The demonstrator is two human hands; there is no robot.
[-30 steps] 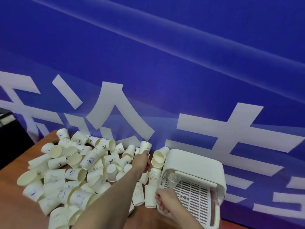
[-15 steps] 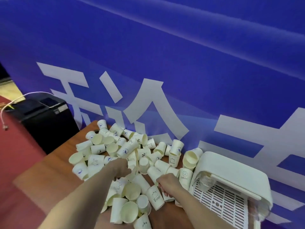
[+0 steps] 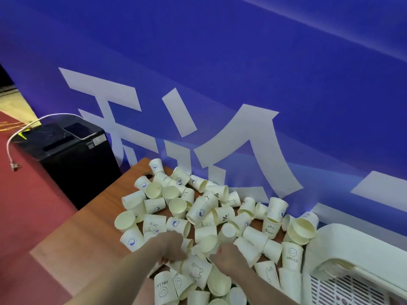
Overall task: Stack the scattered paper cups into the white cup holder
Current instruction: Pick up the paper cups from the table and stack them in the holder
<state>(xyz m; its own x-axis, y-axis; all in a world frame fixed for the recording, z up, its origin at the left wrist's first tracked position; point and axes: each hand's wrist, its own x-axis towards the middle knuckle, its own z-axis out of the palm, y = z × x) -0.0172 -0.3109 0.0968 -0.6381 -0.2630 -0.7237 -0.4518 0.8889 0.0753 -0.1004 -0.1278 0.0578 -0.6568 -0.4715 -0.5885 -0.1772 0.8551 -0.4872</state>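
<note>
Cups point(image 3: 204, 208), cream paper with blue prints, lie heaped on the wooden table point(image 3: 88, 234) against the blue banner point(image 3: 242, 84). Left hand point(image 3: 170, 245) and right hand point(image 3: 229, 254) are buried in the pile, fingers curled, seemingly round cups. White holder point(image 3: 352, 249) sits at the right; bare tabletop lies left.

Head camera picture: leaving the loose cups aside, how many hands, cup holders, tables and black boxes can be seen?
Hands: 2 (left hand, right hand)
Cup holder: 1
Table: 1
Black box: 1
Total: 5
</note>
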